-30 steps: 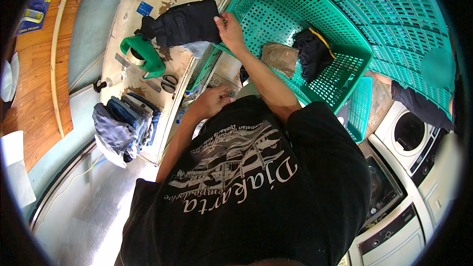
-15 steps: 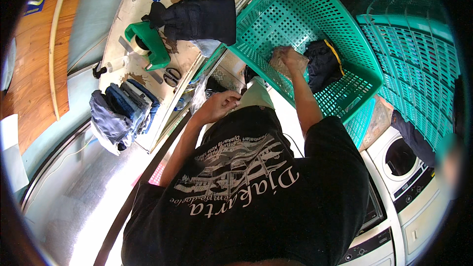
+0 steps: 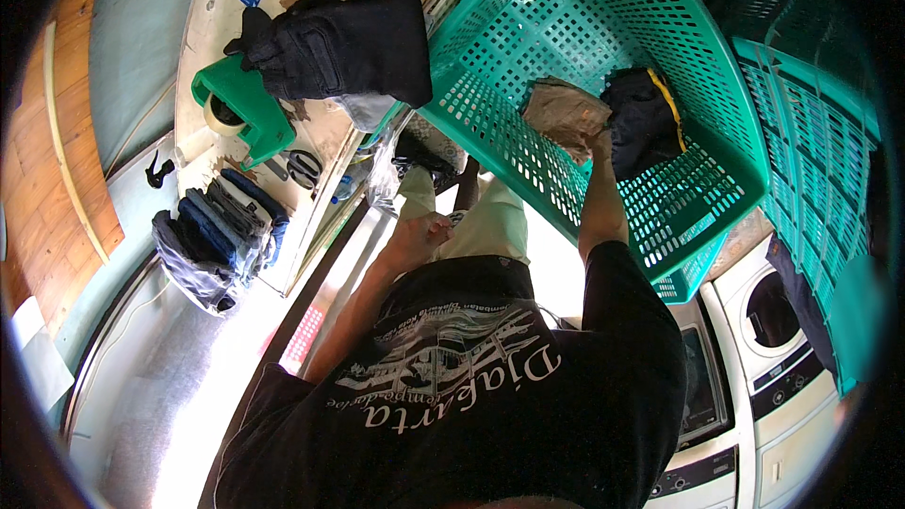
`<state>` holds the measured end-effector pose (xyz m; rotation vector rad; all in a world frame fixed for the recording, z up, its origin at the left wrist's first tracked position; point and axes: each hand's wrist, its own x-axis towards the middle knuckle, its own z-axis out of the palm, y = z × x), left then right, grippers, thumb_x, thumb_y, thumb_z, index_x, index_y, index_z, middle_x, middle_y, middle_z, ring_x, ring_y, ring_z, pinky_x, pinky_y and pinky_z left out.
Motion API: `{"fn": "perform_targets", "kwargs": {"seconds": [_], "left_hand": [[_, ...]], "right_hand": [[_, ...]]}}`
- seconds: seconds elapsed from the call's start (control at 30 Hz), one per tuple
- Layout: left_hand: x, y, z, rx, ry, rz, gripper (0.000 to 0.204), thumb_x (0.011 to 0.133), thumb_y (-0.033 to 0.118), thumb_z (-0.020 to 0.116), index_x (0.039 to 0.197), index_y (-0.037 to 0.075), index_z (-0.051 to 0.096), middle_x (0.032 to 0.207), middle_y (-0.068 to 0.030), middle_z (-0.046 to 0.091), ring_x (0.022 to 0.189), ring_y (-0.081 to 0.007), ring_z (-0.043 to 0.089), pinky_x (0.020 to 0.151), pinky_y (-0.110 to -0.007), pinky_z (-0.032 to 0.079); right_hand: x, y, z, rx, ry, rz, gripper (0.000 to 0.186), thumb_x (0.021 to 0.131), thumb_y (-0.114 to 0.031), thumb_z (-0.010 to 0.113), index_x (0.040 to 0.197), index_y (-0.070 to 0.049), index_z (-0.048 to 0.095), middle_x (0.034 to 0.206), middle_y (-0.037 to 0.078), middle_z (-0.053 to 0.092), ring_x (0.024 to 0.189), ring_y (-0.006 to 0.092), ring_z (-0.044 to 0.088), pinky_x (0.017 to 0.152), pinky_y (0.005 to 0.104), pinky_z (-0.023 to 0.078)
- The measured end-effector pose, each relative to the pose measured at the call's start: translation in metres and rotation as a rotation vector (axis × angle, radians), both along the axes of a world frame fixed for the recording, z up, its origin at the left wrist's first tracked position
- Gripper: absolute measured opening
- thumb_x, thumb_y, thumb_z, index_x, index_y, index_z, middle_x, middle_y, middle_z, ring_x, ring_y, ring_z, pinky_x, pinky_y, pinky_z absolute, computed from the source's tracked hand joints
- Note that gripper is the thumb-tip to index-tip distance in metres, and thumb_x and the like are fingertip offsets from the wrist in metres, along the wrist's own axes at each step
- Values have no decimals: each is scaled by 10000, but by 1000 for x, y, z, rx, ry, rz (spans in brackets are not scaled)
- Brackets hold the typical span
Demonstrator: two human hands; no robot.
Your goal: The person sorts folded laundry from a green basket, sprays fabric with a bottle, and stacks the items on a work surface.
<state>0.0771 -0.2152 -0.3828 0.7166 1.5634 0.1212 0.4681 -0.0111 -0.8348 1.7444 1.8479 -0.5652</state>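
**Technician A:** Report the position of the right hand (image 3: 598,146) relative to the green basket (image 3: 528,47).

**Technician B:** The right hand was inside the green basket, reaching over its near rim. Its fingers were closed on the edge of the brownish crumpled garment (image 3: 564,115), which lay on the basket floor. A dark garment with a yellow strip (image 3: 643,118) lay just beside it, also on the basket floor, on the side farther from the worktop (image 3: 226,28).

**Technician A:** And the left hand (image 3: 419,236)?

**Technician B:** The left hand was outside the green basket, below its near rim and in front of the person's body. Its fingers were curled inward, loosely closed. Whether it held anything could not be determined.

**Technician A:** List the items to the left of the green basket.

**Technician B:** The worktop stood beside the basket. A folded black garment (image 3: 344,42) lay on it, touching the basket's left wall. A green tape dispenser (image 3: 240,108) sat farther from the basket, partly under that garment. Scissors (image 3: 304,168) lay near the worktop's edge. A stack of folded blue garments (image 3: 217,236) lay farthest from the basket. White laundry machines (image 3: 754,358) stood below the basket's right corner.
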Motion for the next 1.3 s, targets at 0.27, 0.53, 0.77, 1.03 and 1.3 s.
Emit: {"fn": "perform_targets", "kwargs": {"seconds": [0.27, 0.53, 0.77, 1.03, 1.3], "left_hand": [[1, 3, -2, 66, 76, 34, 236, 910, 186, 691, 1040, -10, 688, 921, -173, 736, 834, -268, 724, 747, -366, 548], [-13, -7, 4, 85, 184, 55, 321, 906, 247, 710, 1082, -17, 654, 884, -199, 719, 841, -310, 713, 741, -390, 542], [-21, -21, 11, 168, 209, 55, 268, 898, 194, 697, 1097, 21, 650, 914, -175, 708, 850, -316, 707, 755, -386, 543], [-59, 30, 51, 574, 8, 103, 557, 844, 304, 773, 1253, -17, 572, 1152, -210, 652, 1085, -331, 638, 941, -390, 497], [-136, 24, 188, 1084, 29, -66, 1054, 712, 458, 867, 1502, 26, 319, 1520, -218, 370, 1400, -362, 382, 1152, -430, 331]], "right_hand": [[0, 27, -9, -143, 246, -408, 842, 686, -548, 857, 1257, 22, 621, 1154, 234, 670, 733, 369, 716, 619, 480, 592], [-58, 39, 57, -337, 540, -679, 690, 773, -442, 804, 1290, -28, 612, 1176, 165, 671, 823, 337, 705, 767, 477, 577], [-120, 62, 190, -257, 724, -458, 454, 817, -163, 712, 1216, 36, 623, 1064, 137, 706, 963, 276, 674, 800, 402, 511], [-131, 56, 439, -275, 1120, -314, 575, 767, -51, 693, 1313, 33, 533, 1211, 139, 663, 1108, 243, 638, 992, 371, 474], [-253, -37, 706, -511, 1383, -17, 697, 749, -86, 737, 1371, 69, 461, 1271, 145, 617, 1179, 231, 582, 1030, 359, 434]]}}
